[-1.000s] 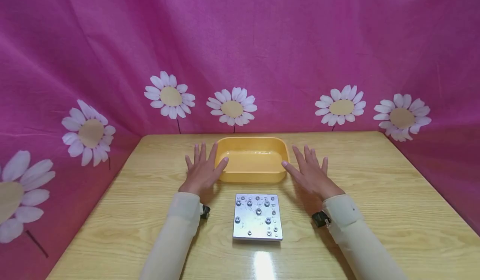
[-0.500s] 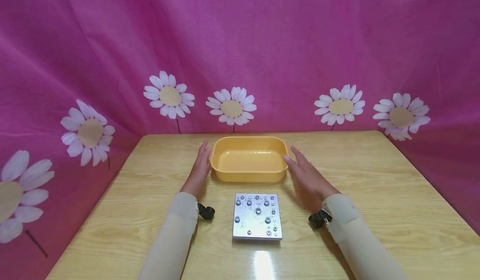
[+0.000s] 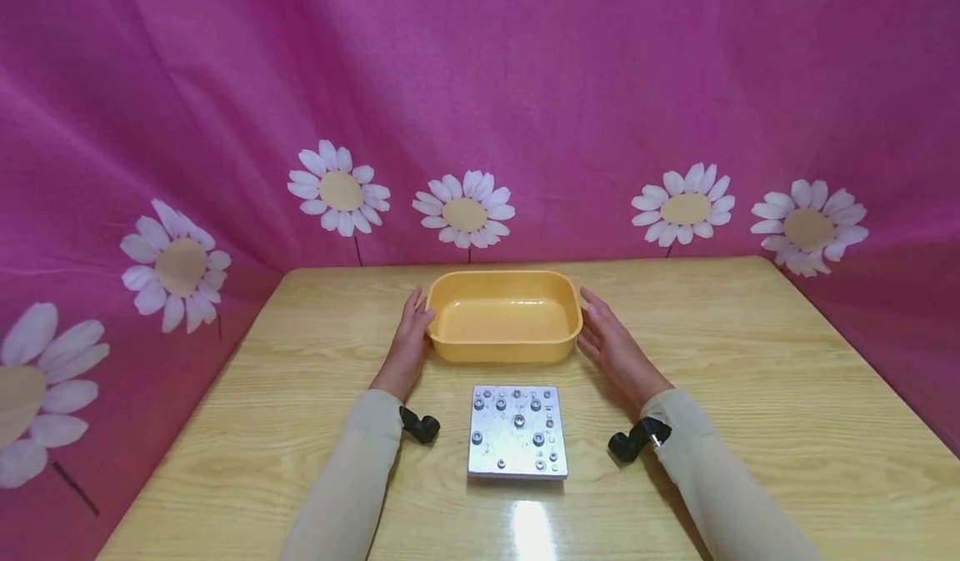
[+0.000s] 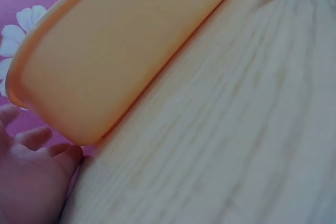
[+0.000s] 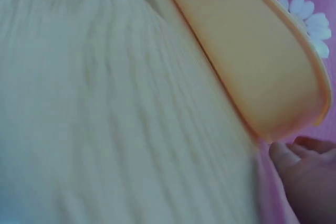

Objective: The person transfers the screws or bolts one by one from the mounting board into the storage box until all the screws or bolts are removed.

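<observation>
A yellow rectangular tray (image 3: pixel 504 351) with rounded corners stands near the back of the wooden table. My left hand (image 3: pixel 407 346) is at its left end, the thumb by the rim and the fingers along the outside. At the right end is my right hand (image 3: pixel 617 351), its fingers against or close beside the outer wall. In the left wrist view, slightly bent fingers (image 4: pixel 39 174) meet the tray's lower corner (image 4: pixel 84 129). The right wrist view has the fingers (image 5: pixel 286 156) at the opposite lower corner. Neither hand visibly grips the tray; firm contact is hard to judge.
A square metal plate (image 3: pixel 517 448) with several bolts lies between my forearms, in front of the tray. Black wrist cameras (image 3: pixel 422 426) sit at both cuffs. A magenta curtain (image 3: pixel 570 111) with white flowers hangs behind the wooden table (image 3: pixel 247 436).
Both hands have turned from palms down with spread fingers to upright at the tray's ends. The left thumb has left the tray's inside. Tray and plate stay nearly in place.
</observation>
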The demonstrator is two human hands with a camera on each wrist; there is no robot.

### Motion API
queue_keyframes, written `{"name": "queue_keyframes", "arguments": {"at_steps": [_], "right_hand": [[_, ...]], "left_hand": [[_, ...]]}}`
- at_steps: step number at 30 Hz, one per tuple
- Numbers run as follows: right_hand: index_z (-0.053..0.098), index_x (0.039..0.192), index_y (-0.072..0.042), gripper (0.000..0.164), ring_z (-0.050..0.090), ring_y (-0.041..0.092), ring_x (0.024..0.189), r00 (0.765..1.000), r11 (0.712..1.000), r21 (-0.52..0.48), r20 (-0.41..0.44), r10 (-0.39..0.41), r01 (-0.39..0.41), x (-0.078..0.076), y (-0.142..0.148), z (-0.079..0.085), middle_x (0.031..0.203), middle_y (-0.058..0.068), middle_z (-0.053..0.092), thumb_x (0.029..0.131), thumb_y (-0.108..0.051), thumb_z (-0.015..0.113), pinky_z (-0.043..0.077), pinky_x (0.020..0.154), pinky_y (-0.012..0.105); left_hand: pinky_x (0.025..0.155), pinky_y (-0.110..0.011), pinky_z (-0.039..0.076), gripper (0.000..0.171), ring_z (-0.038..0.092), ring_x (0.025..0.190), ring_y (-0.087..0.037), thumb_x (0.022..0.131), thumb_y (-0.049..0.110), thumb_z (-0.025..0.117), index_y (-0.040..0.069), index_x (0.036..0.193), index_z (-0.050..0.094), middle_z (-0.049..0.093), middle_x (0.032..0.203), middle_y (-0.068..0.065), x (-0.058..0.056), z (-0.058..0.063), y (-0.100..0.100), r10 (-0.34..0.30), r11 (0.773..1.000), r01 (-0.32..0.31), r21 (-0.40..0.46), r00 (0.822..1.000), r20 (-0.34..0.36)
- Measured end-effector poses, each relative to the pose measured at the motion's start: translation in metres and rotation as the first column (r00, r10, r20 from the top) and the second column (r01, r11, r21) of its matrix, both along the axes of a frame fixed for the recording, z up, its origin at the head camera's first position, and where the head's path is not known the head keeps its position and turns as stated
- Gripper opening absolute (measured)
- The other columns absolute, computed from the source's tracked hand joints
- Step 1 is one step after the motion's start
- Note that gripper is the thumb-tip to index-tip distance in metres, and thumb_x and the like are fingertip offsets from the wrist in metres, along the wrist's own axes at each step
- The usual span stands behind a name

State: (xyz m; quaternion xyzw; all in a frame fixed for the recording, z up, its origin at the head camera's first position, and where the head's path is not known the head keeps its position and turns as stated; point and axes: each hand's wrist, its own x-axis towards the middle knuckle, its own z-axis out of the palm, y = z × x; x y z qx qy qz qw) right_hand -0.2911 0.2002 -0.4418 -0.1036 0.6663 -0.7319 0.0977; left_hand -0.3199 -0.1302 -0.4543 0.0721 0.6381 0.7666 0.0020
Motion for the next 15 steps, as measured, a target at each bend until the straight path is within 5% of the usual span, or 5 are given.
{"name": "queue_keyframes", "arguments": {"at_steps": [5, 15], "right_hand": [[0.018, 0.155, -0.028, 0.057, 0.025, 0.032, 0.142, 0.999, 0.996, -0.084, -0.039, 0.005, -0.008, -0.003, 0.004, -0.008, 0.16, 0.011, 0.013, 0.103, -0.036, 0.038, 0.027, 0.112, 0.041], [0.041, 0.147, -0.02, 0.053, 0.038, 0.029, 0.135, 0.996, 0.997, 0.055, -0.074, -0.054, 0.058, -0.005, 0.004, -0.02, 0.148, 0.015, 0.037, 0.098, -0.034, 0.053, 0.041, 0.101, 0.029]], "left_hand": [[0.115, -0.031, 0.02, 0.063, 0.015, 0.145, -0.012, 0.1, 0.017, 0.048, 0.024, 0.155, 0.018, 0.015, 0.161, 0.001, -0.001, -0.002, -0.001, 0.007, 0.994, -0.009, -0.108, 1.0, -0.018], [0.114, -0.029, 0.022, 0.065, 0.02, 0.144, -0.011, 0.097, 0.018, 0.053, 0.032, 0.153, 0.023, 0.018, 0.159, 0.009, -0.001, -0.006, -0.002, 0.032, 0.978, -0.03, -0.207, 0.999, 0.003]]}}
